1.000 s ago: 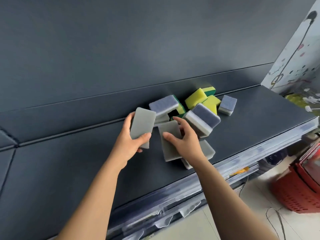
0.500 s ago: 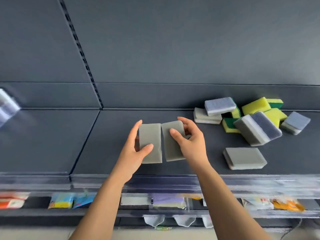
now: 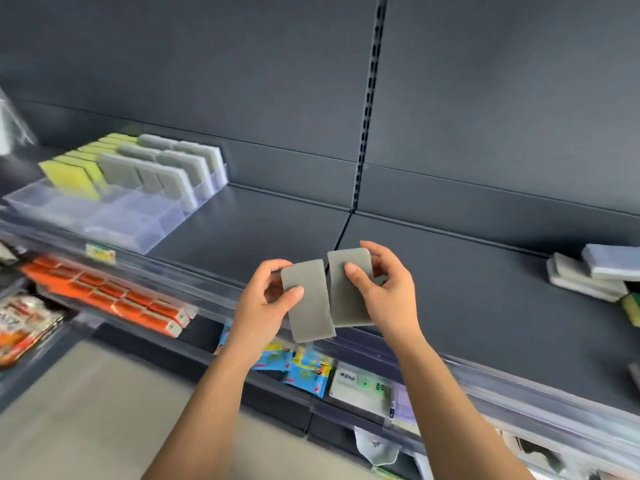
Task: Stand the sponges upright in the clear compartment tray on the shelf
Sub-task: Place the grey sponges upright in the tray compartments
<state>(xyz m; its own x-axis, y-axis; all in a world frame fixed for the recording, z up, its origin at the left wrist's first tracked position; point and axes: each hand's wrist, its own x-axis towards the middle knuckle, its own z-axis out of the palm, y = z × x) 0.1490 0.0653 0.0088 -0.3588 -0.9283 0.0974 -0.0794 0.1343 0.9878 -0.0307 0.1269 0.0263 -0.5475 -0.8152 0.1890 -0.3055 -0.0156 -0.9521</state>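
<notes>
The work area is a dark grey shelf (image 3: 467,306) backed by a matching back panel (image 3: 207,64).

**Hands.** I have both hands just above the near edge of the shelf, around its middle.
- The left hand (image 3: 258,306) pinches the left grey sponge (image 3: 310,303), thumb on the near face and fingers curled behind.
- The right hand (image 3: 388,299) grips the right grey sponge (image 3: 348,292) in the same way.
- The two sponges sit side by side, roughly on end, with their long edges almost touching.

**Step in hand.** As I judge it, this is the carry to the tray.
1. Keep each sponge on edge during the move.
2. Use a light pinch, since the foam probably compresses.
3. Lower one sponge at a time into a free slot.
4. Release only once a divider or a neighbouring sponge supports it.

**Containers.** The clear compartment tray (image 3: 114,220) stands on the left of the shelf, well apart from the hands.
- Its far compartments hold yellow sponges (image 3: 74,174) in the left rows.
- The right rows hold standing grey sponges (image 3: 166,168).
- All of these are on edge and lean back slightly.
- The near compartments appear unfilled.
- Blur prevents a count.

**Remaining stock.** Loose sponges (image 3: 588,275) lie flat at the right edge of the shelf.
</notes>
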